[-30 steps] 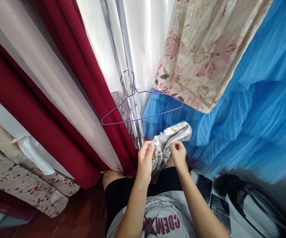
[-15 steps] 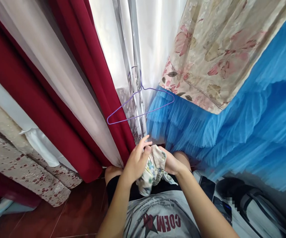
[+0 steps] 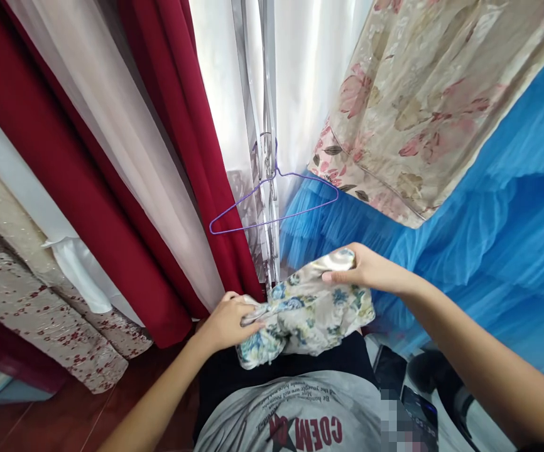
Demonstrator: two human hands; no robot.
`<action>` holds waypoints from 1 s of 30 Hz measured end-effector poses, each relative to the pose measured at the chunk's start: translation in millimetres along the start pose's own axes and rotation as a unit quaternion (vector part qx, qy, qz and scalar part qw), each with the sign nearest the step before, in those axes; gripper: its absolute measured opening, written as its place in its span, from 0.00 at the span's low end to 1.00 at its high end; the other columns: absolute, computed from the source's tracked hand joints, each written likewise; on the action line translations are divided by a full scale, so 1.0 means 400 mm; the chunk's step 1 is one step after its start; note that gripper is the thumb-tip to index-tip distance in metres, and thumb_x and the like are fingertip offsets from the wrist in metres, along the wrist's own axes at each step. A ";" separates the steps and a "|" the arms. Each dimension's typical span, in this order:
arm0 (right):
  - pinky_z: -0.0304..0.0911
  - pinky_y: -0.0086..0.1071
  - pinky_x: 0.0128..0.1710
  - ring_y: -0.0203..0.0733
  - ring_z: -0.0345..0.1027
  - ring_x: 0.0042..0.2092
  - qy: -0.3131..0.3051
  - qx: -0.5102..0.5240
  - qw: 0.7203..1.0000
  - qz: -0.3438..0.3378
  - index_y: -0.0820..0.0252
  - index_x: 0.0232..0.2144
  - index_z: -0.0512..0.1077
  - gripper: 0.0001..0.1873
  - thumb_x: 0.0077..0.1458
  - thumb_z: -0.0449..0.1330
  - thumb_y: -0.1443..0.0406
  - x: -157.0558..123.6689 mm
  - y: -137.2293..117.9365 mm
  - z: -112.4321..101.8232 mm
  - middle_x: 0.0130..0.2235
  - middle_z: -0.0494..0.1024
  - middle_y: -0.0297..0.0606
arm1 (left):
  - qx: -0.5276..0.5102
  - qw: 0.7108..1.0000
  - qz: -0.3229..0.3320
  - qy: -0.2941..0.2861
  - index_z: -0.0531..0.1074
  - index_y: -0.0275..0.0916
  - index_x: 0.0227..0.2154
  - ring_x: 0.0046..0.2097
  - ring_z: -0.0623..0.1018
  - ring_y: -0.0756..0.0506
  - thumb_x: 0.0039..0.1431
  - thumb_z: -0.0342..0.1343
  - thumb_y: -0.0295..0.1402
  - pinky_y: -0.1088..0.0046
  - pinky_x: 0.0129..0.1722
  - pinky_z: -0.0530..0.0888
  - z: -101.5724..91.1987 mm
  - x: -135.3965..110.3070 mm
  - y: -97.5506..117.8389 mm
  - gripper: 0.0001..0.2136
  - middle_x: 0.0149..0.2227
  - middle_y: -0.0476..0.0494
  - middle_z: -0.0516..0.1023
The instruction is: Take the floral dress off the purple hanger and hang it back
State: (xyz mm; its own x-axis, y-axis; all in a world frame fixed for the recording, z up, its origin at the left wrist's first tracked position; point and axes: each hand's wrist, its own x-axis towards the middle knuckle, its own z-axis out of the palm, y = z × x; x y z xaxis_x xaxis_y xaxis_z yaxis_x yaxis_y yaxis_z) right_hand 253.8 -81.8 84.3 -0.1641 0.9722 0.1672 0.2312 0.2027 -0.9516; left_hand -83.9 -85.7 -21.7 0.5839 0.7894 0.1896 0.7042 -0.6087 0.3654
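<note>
A cream cloth garment with blue and green flowers is stretched between my two hands, above my lap. My left hand grips its left end, thumb on top and fingers curled at the edge. At the upper right corner, my right hand pinches the fabric between thumb and fingers. The cloth is bunched near its middle; its exact kind I cannot tell. Beyond it hangs an empty purple wire hanger, hooked on a strip of linked metal hooks.
Dark red curtains and pale drapes hang at the left. A beige floral cloth and a blue ruffled tulle skirt hang at the right. Below is a red tiled floor. Dark objects, partly blurred, lie by my right side.
My hands have moved apart, the right one up and to the right, the left one to the left. The bunched flowered cloth is now spread out between them.
</note>
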 end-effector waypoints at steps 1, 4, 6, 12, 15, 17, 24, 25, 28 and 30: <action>0.55 0.30 0.26 0.36 0.59 0.25 0.002 -0.022 1.000 -0.008 0.59 0.25 0.70 0.27 0.42 0.72 0.44 0.020 -0.007 -0.011 0.21 0.67 0.28 | 0.013 1.000 -0.015 -0.003 0.80 0.43 0.27 0.40 0.77 0.40 0.62 0.60 0.48 0.60 0.52 0.70 -0.021 -0.001 -0.030 0.16 0.32 0.43 0.79; 0.53 0.30 0.26 0.36 0.59 0.25 -0.002 -0.091 0.995 -0.030 0.60 0.27 0.72 0.27 0.41 0.72 0.44 0.086 -0.018 -0.042 0.22 0.68 0.30 | 0.028 0.998 -0.052 -0.001 0.83 0.46 0.35 0.46 0.77 0.39 0.67 0.53 0.45 0.60 0.55 0.68 -0.098 0.005 -0.111 0.15 0.40 0.43 0.82; 0.53 0.30 0.27 0.36 0.59 0.26 -0.009 -0.145 0.988 -0.043 0.61 0.28 0.74 0.26 0.43 0.72 0.45 0.138 -0.015 -0.058 0.23 0.70 0.31 | 0.059 0.996 -0.065 0.025 0.83 0.47 0.42 0.53 0.75 0.37 0.68 0.51 0.43 0.56 0.59 0.65 -0.162 0.022 -0.154 0.15 0.48 0.42 0.82; 0.59 0.33 0.34 0.42 0.67 0.31 0.015 -0.321 0.939 -0.120 0.62 0.54 0.77 0.30 0.55 0.65 0.50 0.320 0.040 -0.059 0.35 0.80 0.40 | 0.077 0.988 -0.052 0.123 0.78 0.44 0.53 0.60 0.72 0.36 0.69 0.43 0.40 0.54 0.64 0.65 -0.345 0.130 -0.205 0.21 0.59 0.41 0.77; 0.57 0.33 0.34 0.45 0.69 0.32 0.023 -0.371 0.923 -0.104 0.62 0.52 0.78 0.27 0.60 0.60 0.49 0.382 0.070 -0.045 0.34 0.81 0.42 | 0.042 0.984 -0.026 0.170 0.74 0.39 0.58 0.62 0.72 0.37 0.70 0.42 0.41 0.57 0.65 0.65 -0.393 0.178 -0.170 0.23 0.62 0.39 0.74; 0.55 0.32 0.32 0.44 0.68 0.32 0.037 -0.378 0.921 -0.087 0.61 0.39 0.80 0.23 0.61 0.58 0.48 0.396 0.084 -0.032 0.31 0.79 0.41 | 0.031 0.977 -0.031 0.207 0.72 0.37 0.60 0.62 0.73 0.37 0.70 0.42 0.39 0.57 0.64 0.66 -0.406 0.206 -0.133 0.23 0.62 0.38 0.74; 0.53 0.33 0.28 0.41 0.63 0.27 0.042 -0.313 0.945 -0.088 0.60 0.26 0.75 0.24 0.60 0.58 0.46 0.330 0.092 0.004 0.21 0.70 0.35 | -0.041 0.958 0.014 0.284 0.75 0.39 0.40 0.47 0.79 0.42 0.63 0.53 0.34 0.67 0.50 0.72 -0.401 0.339 -0.038 0.08 0.46 0.44 0.82; 0.56 0.33 0.29 0.43 0.66 0.28 0.050 -0.317 0.942 -0.097 0.60 0.27 0.76 0.21 0.59 0.60 0.49 0.317 0.093 -0.005 0.23 0.73 0.36 | -0.043 0.953 0.005 0.301 0.73 0.39 0.37 0.43 0.78 0.44 0.62 0.55 0.34 0.69 0.46 0.72 -0.397 0.353 -0.033 0.06 0.42 0.45 0.81; 0.65 0.37 0.41 0.50 0.74 0.40 0.143 -0.311 0.929 -0.144 0.58 0.41 0.78 0.14 0.53 0.63 0.59 0.289 0.102 -0.065 0.38 0.82 0.41 | -0.050 0.934 -0.030 0.353 0.72 0.40 0.38 0.36 0.74 0.47 0.57 0.61 0.34 0.72 0.39 0.70 -0.384 0.371 -0.028 0.08 0.36 0.48 0.77; 0.66 0.42 0.51 0.55 0.74 0.51 0.244 -0.279 0.912 -0.177 0.59 0.52 0.74 0.27 0.48 0.64 0.62 0.284 0.114 -0.120 0.51 0.80 0.47 | -0.065 0.923 -0.037 0.376 0.71 0.40 0.41 0.35 0.73 0.48 0.55 0.63 0.33 0.72 0.37 0.70 -0.379 0.368 -0.027 0.11 0.37 0.48 0.76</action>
State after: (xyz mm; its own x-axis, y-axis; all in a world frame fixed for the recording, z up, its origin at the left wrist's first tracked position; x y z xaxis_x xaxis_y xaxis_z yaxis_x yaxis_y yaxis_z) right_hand 291.5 43.3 72.2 0.0915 0.7437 0.6622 0.7205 0.4096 -0.5595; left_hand -66.8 49.2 140.5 0.0561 0.6899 0.7218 0.6474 -0.5754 0.4997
